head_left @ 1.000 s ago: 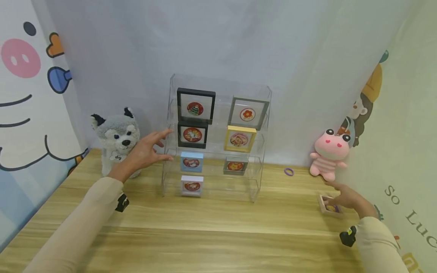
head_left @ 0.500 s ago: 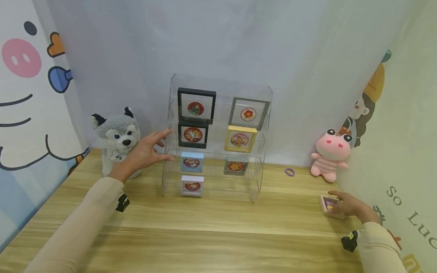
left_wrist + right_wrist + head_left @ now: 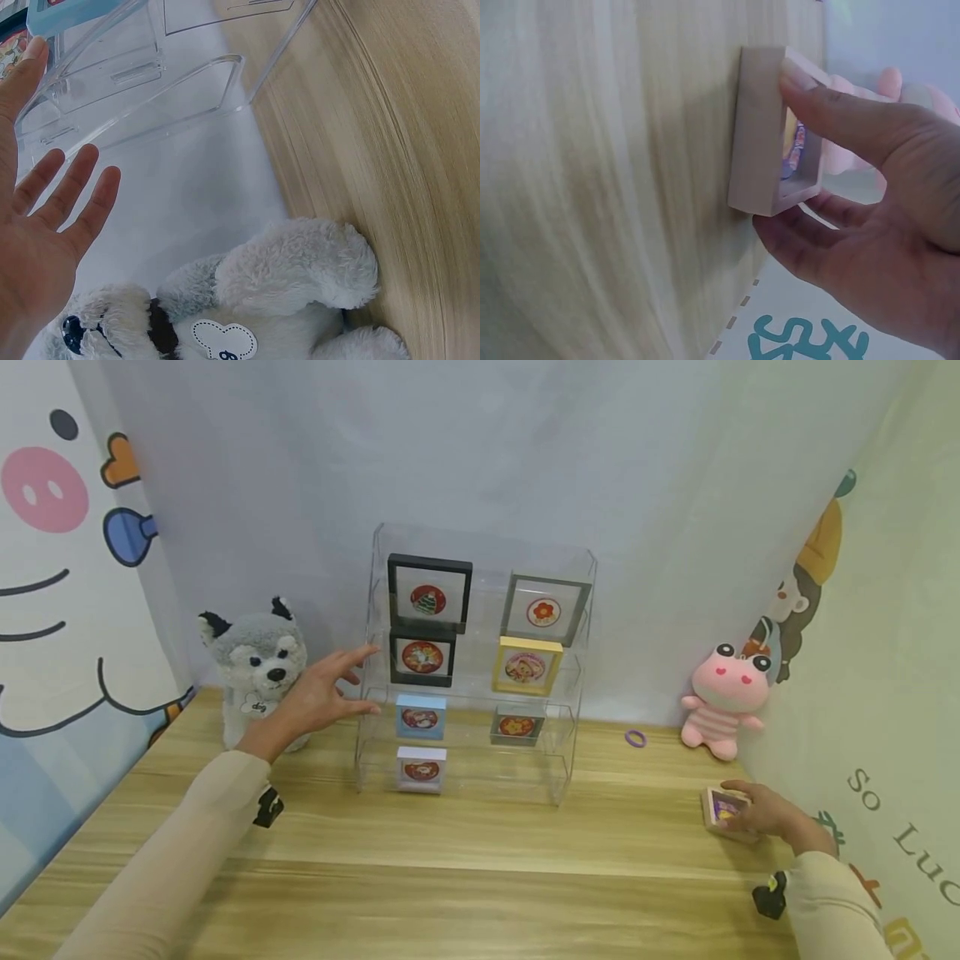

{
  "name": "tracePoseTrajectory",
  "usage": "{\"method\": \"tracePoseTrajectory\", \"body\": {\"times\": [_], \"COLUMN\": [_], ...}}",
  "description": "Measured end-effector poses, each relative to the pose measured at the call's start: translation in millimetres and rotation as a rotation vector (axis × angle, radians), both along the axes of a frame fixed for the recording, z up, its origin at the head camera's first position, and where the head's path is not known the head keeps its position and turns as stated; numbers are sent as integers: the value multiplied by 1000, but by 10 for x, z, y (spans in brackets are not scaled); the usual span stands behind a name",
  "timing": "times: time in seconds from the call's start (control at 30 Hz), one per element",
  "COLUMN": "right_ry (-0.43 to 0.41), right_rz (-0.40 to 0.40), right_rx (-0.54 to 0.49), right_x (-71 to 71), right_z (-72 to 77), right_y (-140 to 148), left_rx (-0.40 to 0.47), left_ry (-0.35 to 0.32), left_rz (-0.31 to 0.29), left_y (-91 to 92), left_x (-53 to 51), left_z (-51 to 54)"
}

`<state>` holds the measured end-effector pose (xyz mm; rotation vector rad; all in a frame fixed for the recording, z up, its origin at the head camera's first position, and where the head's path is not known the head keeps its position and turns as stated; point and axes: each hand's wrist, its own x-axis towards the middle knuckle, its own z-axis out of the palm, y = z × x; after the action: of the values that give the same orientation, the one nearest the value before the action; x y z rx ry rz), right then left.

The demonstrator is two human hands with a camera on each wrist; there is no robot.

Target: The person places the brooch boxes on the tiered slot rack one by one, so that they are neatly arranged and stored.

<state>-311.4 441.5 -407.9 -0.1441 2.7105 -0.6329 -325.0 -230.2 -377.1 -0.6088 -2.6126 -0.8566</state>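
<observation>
At the right, my right hand holds a small light-wood picture frame by its sides, thumb on one edge and fingers on another. A purple and yellow picture shows inside it. My left hand is spread at the left side of a clear acrylic display stand, with thumb and fingers extended; I cannot tell whether they touch it. Several framed round pictures stand on its tiers, among them a large black frame, a yellow frame, a light blue frame and a white frame.
A grey husky plush sits behind my left forearm, close to the stand. On the right a pink plush leans by the wall, beyond my right hand. A purple ring lies on the wooden table between plush and stand.
My right hand has shifted slightly right and taken hold of the wooden frame, which has tilted so its picture shows more. My left hand stays in the same place.
</observation>
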Motion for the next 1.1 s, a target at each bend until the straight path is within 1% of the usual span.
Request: {"method": "tracePoseTrajectory", "body": {"times": [0.13, 0.3, 0.37, 0.47, 0.7, 0.83, 1.1], "right_ry": [83, 231, 273, 300, 327, 332, 300], "right_rz": [-37, -38, -25, -22, -39, -53, -93], "right_rx": [21, 55, 58, 44, 55, 31, -8], "right_x": [25, 35, 37, 34, 40, 64, 85], "right_z": [-35, -93, -113, -122, -150, -131, -127], "right_y": [2, 13, 23, 34, 93, 93, 76], "left_rx": [-3, -4, -4, -3, 5, 8, 11], "left_ry": [1, 0, 0, 1, -7, 1, -1], "left_rz": [-1, -3, -4, -5, 1, -2, -11], "left_y": [0, 1, 0, 0, -4, -4, -9], "left_x": [8, 12, 13, 14, 15, 6, -1], "left_z": [8, 9, 8, 8, 0, -4, 1]}}
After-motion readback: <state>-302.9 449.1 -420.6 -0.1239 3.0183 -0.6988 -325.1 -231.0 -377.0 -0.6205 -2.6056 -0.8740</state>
